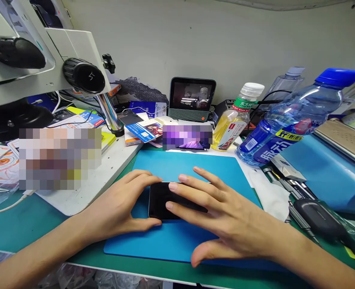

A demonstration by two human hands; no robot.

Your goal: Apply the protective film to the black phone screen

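A smartphone (161, 202) with a dark screen lies sideways on the blue work mat (141, 241). My left hand (120, 202) holds its left end, thumb at the near edge and fingers at the far edge. Over the phone's right part spreads my right hand (225, 212), its fingers apart and thumb stretched toward the mat's front. The right fingertips are on or just above the screen; I cannot tell which. That hand hides the phone's right end.
A microscope (84, 74) stands on a white base (114, 160) at left. At the back are a small display (192, 96), a tea bottle (233, 120) and a large blue-capped bottle (288, 120). Screwdrivers and a black case (318, 216) lie at right.
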